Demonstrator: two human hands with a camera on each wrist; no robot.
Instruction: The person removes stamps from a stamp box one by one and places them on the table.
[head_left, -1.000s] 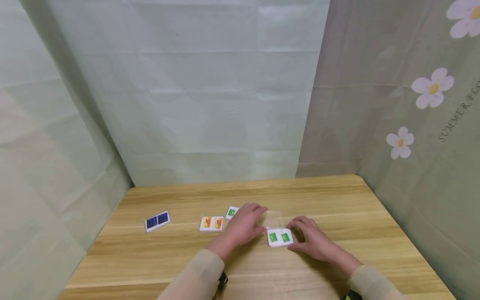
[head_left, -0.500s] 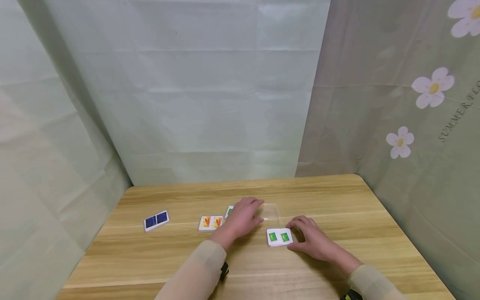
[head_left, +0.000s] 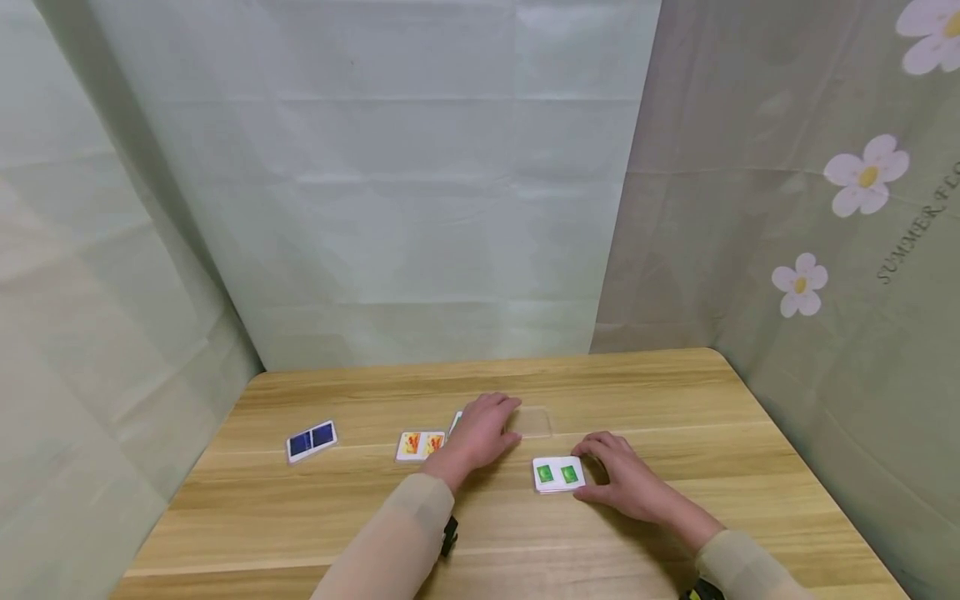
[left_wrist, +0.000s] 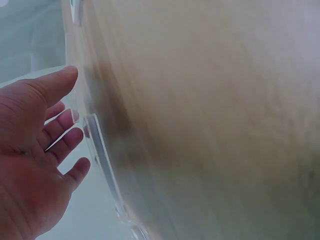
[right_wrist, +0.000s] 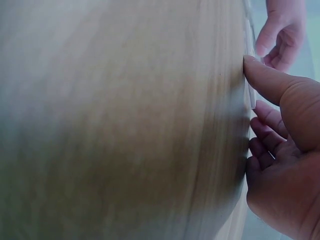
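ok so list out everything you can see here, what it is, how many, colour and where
green card stack: one small pile, white with two green pictures on top, table centre-right, at the right hand's fingertips
orange card: one, white with two orange-yellow pictures, left of the left hand
blue card: one, dark blue with white edge, far left on the table
clear plastic case: one, see-through, just beyond the left hand's fingers
white card: one, mostly hidden under the left hand
table: one, light wood
backdrop cloths: pale green behind and left, grey-green with white flowers on the right
left hand: fingers straight, flat on the table
right hand: fingers loosely curved, touching the green card stack
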